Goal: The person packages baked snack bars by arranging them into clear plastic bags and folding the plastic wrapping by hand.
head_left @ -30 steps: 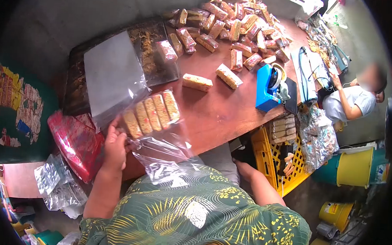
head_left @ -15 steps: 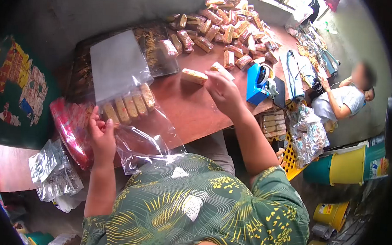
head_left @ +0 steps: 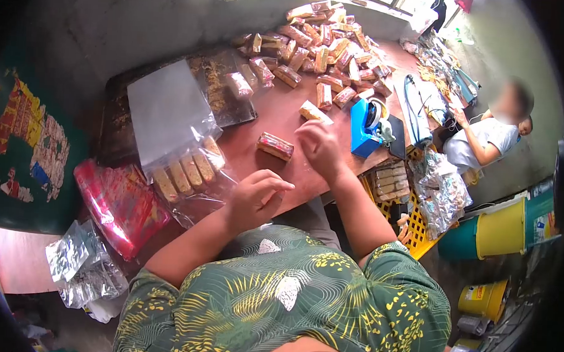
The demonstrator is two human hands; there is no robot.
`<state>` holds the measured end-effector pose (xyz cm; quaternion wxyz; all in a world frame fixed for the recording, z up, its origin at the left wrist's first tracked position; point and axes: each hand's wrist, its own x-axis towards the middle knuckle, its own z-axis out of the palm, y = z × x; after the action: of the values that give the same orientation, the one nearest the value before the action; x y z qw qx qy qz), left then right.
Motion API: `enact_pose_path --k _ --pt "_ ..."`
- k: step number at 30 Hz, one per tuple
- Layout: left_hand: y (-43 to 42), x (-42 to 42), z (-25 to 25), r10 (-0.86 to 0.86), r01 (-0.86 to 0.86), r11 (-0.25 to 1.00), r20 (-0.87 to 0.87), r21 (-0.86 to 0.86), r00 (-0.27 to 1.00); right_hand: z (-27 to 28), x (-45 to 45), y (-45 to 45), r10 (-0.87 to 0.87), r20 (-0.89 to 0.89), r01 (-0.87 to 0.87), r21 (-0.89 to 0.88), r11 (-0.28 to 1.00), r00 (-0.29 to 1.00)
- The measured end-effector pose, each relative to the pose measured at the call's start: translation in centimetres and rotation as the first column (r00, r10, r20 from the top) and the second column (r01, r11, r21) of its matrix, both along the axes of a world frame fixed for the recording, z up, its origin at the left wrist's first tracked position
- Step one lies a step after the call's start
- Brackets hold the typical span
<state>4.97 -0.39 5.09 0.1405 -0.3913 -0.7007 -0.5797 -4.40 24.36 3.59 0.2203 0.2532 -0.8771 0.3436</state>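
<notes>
A snack bar in a clear, red-printed wrapper (head_left: 276, 147) lies on the table in front of me. My left hand (head_left: 256, 199) is over the table's near edge, below that bar, with its fingers stretched out and nothing visible in them. Right of the bar is my right hand (head_left: 320, 145), its fingers bent but apart, seemingly holding nothing. Just beyond its fingertips lies another bar (head_left: 314, 112). To the left, several bars (head_left: 191, 171) sit side by side in a clear plastic bag, partly below a pale grey sheet (head_left: 165, 102).
A heap of wrapped bars (head_left: 338, 46) covers the back of the table. On the right stands a blue tape dispenser (head_left: 364, 129); a yellow crate (head_left: 421, 223) is below. Red film packs (head_left: 120, 207) lie at left. Another person (head_left: 485, 138) sits at the far right.
My left hand has left the bag and moved right, towards the bar. The bar is nearer to me and shows its red-printed side. My right hand is a little lower in view.
</notes>
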Motion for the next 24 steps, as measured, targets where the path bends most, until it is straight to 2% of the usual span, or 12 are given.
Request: enact_pose_path --k 2,3,5,8,9,12,13,16,17,20,22,24 --pt "0.0 -0.9 -1.9 -0.055 0.055 0.996 0.002 -0.070 0.998 -0.4 -1.8 1.5 -0.267 -0.156 0.285 0.110 0.952 0.951" --pt "0.0 -0.9 -2.7 -0.021 0.030 0.996 0.112 -0.078 0.993 -1.3 -2.6 2.6 -0.265 -0.152 0.284 0.116 0.952 0.952" --pt "-0.5 -0.7 -2.4 0.001 0.005 0.999 0.132 -0.042 0.991 -3.4 -4.7 4.2 -0.258 -0.150 0.277 0.124 0.953 0.954" --pt "-1.3 -0.9 -1.4 0.019 -0.017 1.000 0.172 -0.015 0.985 -4.6 -5.6 3.7 -0.331 0.059 0.335 -0.092 0.938 0.942" --pt "-1.4 -1.0 -1.4 0.018 -0.016 1.000 0.179 -0.011 0.984 -2.5 -4.7 2.3 -0.180 0.544 0.412 -0.342 0.844 0.820" --pt "-1.5 -1.3 -1.4 0.019 -0.022 1.000 0.186 0.013 0.982 -3.8 -5.3 2.2 -0.191 0.553 0.387 -0.262 0.884 0.811" --pt "-1.6 -1.4 -1.4 0.019 -0.022 1.000 0.182 0.018 0.983 -3.5 -5.0 2.0 -0.354 0.287 0.379 -0.034 0.925 0.890" --pt "-1.7 -1.4 -1.2 0.009 -0.008 1.000 0.226 -0.005 0.974 0.5 -2.6 -0.1 -0.329 -0.162 0.351 0.139 0.926 0.931" --pt "-1.7 -1.5 -1.4 0.013 -0.012 1.000 0.224 -0.005 0.974 1.5 -1.6 -1.2 -0.255 0.057 0.255 -0.002 0.967 0.965" --pt "-1.5 -1.5 -1.8 0.005 -0.005 1.000 0.242 0.000 0.970 1.2 0.7 -3.8 0.120 0.181 -0.127 0.027 0.992 0.976" --pt "-1.6 -1.5 -1.9 -0.014 0.013 1.000 0.267 0.005 0.964 -0.3 1.9 -4.5 0.064 0.174 -0.086 0.121 0.989 0.983" --pt "-1.6 -1.5 -1.9 -0.026 0.025 1.000 0.302 0.006 0.953 -0.1 1.1 -3.6 0.041 0.227 -0.058 0.067 0.996 0.973"
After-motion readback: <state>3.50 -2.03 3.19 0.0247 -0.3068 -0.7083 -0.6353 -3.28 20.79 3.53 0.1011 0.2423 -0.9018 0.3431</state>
